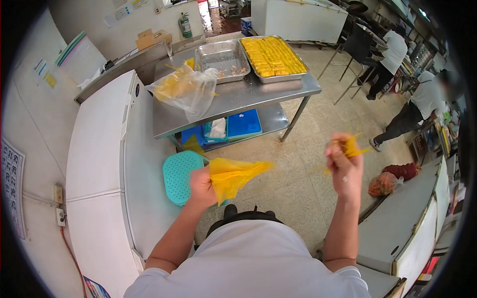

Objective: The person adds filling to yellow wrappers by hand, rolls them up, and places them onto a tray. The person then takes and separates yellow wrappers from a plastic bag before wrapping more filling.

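My left hand (200,187) is closed round one end of a thin yellow wrapper sheet (232,178), which fans out to the right. To the right, my right hand (343,166) is raised and closed on a crumpled yellow wrapper piece (353,147) with ragged strips sticking out. Ahead stands a steel table (248,99). On it, a metal tray (282,78) holds several rows of yellow rolls (273,55). Beside it, a second tray (218,53) has bits of filling in it. A clear plastic bag (191,94) with yellow sheets lies at the table's left.
A teal stool (180,174) stands below my left hand. White freezers (99,149) line the left side, and another white unit (402,223) is at right. Orange and red bags (385,184) lie on the floor. Two people (395,54) work at the far right.
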